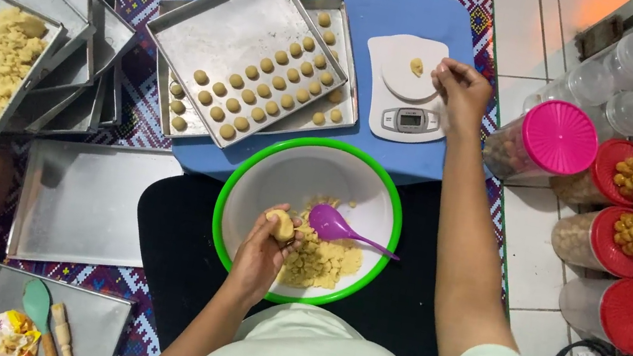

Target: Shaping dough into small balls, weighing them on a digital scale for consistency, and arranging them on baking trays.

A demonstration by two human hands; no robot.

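A dough lump (281,225) is cupped in the left hand (265,248) over the bowl (248,184); the right hand (460,86), fingertips pinched together, is held by the scale (404,116), probably for portioning.

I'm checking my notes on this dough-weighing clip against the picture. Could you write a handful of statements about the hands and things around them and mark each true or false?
1. The left hand holds a lump of dough over the green-rimmed bowl. True.
2. The purple spoon lies on the scale. False: it rests in the bowl, on the dough there.
3. The right hand is at the white kitchen scale, which carries a small piece of dough. True.
4. The top baking tray is completely filled with dough balls. False: the balls fill only its near side; the rest is bare.
5. All the jars at the right have red lids. False: one jar has a pink lid.
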